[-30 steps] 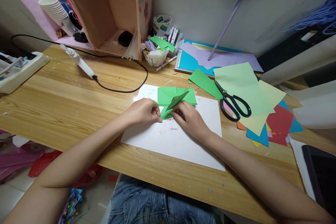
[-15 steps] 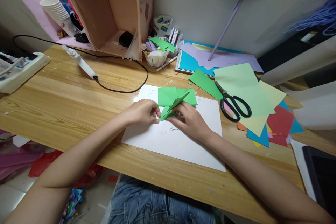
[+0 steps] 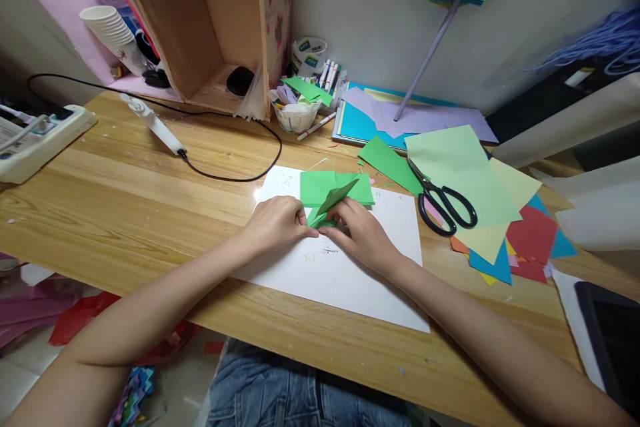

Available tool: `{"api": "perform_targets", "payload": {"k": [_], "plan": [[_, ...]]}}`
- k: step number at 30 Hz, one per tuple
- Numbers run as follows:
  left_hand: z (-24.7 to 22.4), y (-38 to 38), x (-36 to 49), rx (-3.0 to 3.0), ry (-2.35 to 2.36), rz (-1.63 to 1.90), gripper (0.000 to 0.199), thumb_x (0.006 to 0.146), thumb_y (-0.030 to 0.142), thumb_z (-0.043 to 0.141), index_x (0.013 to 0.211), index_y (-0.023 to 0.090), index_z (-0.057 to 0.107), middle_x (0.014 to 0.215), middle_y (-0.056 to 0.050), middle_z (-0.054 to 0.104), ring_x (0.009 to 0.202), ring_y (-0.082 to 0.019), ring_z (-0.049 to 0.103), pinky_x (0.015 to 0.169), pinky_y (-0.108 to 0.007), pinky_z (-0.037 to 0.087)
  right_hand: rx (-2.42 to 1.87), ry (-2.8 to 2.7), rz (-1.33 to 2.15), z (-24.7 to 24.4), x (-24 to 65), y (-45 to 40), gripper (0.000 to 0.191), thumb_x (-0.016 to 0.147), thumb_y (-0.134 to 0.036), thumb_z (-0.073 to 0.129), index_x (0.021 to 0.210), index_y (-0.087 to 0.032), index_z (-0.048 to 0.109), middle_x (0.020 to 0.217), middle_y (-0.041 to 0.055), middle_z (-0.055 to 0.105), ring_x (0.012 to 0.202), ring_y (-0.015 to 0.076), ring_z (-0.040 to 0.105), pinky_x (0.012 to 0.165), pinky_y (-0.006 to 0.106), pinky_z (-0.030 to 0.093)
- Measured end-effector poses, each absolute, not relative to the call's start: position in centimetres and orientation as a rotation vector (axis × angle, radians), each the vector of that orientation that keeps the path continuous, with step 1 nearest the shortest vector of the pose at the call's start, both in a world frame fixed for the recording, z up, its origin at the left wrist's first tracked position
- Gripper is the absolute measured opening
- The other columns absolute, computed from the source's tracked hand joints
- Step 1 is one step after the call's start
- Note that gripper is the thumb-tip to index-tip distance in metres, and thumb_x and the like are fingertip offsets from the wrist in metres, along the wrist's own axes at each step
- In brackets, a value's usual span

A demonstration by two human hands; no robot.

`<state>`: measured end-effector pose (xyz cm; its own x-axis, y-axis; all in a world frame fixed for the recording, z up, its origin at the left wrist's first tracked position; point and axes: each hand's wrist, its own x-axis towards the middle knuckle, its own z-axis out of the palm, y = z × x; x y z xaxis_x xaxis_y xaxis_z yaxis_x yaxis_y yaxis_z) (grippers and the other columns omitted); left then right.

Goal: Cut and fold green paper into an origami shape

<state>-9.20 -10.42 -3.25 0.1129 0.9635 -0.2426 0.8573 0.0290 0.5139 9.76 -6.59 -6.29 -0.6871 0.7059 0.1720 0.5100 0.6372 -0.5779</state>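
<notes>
A folded piece of green paper [image 3: 336, 197] is pinched between my two hands over a white sheet [image 3: 370, 280]. My left hand [image 3: 281, 223] grips its lower left end, fingers curled and thumb pointing right. My right hand [image 3: 356, 227] holds the other side, with a flap standing up at a slant above the fingers. Both thumbs nearly meet at the paper's near edge. Just behind lies another flat folded green paper [image 3: 313, 187] on the white sheet. My fingers hide part of the folds.
Black-handled scissors [image 3: 445, 203] rest on pale green paper [image 3: 465, 173] at the right, beside coloured scraps [image 3: 533, 237]. A basket of scraps [image 3: 296, 117] stands behind. A white device with a black cable [image 3: 230, 179] lies left. A tablet [image 3: 613, 327] sits at the right edge.
My left hand has slid right along the paper's near edge, closer to my right hand. My right hand keeps its hold, and the flap still stands up.
</notes>
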Motion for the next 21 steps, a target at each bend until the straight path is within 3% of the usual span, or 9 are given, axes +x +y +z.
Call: {"api": "perform_targets", "payload": {"k": [14, 21], "plan": [[-3.5, -10.9, -8.3, 1.769, 1.845, 0.367, 0.036, 0.068, 0.056, 0.059, 0.065, 0.02, 0.061, 0.068, -0.001, 0.063, 0.062, -0.015, 0.053, 0.05, -0.025, 0.028, -0.933, -2.427, 0.809, -6.7, 9.8, -6.1, 0.002, 0.083, -0.018, 0.053, 0.081, -0.019, 0.053, 0.08, 0.0036, 0.051, 0.076, 0.0177, 0.049, 0.064, 0.03, 0.041], [-3.5, -10.2, -9.4, 1.753, 1.729, 0.29, 0.021, 0.064, 0.039, 0.068, 0.072, 0.02, 0.065, 0.065, 0.001, 0.063, 0.062, -0.014, 0.054, 0.052, -0.023, 0.031, -0.845, -2.419, 0.907, -6.6, 10.2, -5.6, 0.009, 0.085, -0.014, 0.047, 0.083, -0.018, 0.055, 0.085, 0.005, 0.054, 0.081, 0.0177, 0.052, 0.07, 0.032, 0.044]]}}
